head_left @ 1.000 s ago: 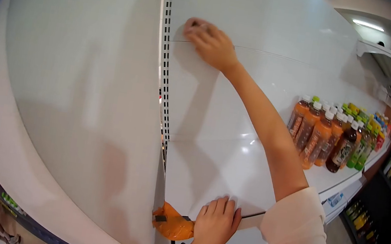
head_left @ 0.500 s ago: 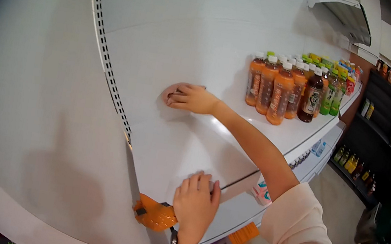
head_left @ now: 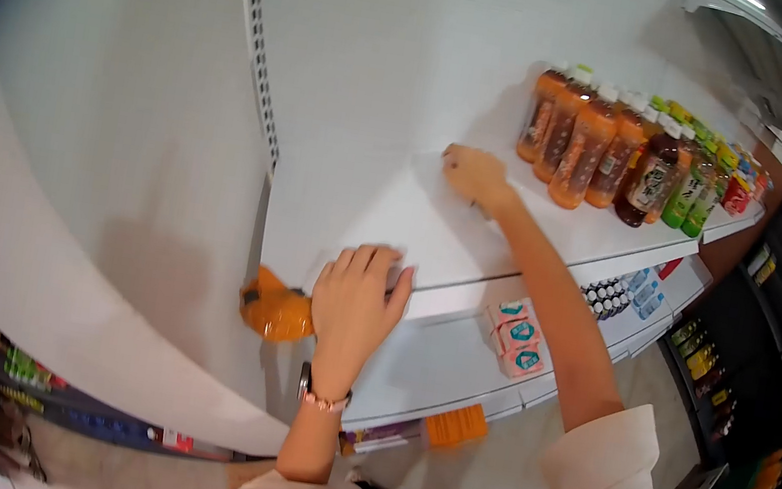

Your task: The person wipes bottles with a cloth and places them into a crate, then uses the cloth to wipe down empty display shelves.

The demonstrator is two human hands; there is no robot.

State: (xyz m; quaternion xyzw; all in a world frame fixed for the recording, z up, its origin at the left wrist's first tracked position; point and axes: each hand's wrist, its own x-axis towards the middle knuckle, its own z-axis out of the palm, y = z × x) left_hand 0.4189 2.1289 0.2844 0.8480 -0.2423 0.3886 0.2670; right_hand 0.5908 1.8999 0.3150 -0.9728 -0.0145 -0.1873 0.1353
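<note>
My right hand (head_left: 474, 177) is curled, knuckles up, over the white shelf (head_left: 358, 194), left of the bottles. What its fingers hold, if anything, is hidden beneath them. Near the shelf's front left corner my left hand (head_left: 358, 295) lies palm down, fingers stretched and thumb apart. A shiny orange packet (head_left: 278, 311) with a dark patch sits beside the left hand's outer edge. To the right of my right hand stand several orange drink bottles (head_left: 587, 152) with white caps. A dark brown bottle (head_left: 647, 182) and green-labelled bottles (head_left: 692, 193) stand beside them.
A lower shelf (head_left: 412, 374) carries pink and white boxes (head_left: 516, 336) and small bottles (head_left: 606, 297). An orange card (head_left: 456, 426) hangs at its front edge. A slotted upright (head_left: 261, 63) runs along the back left. Dark shelving (head_left: 757, 299) stands to the right.
My right hand has moved away from the back panel, rightward and toward the front of the shelf. My left hand stays near the front corner. The view has shifted, showing more of the lower shelf.
</note>
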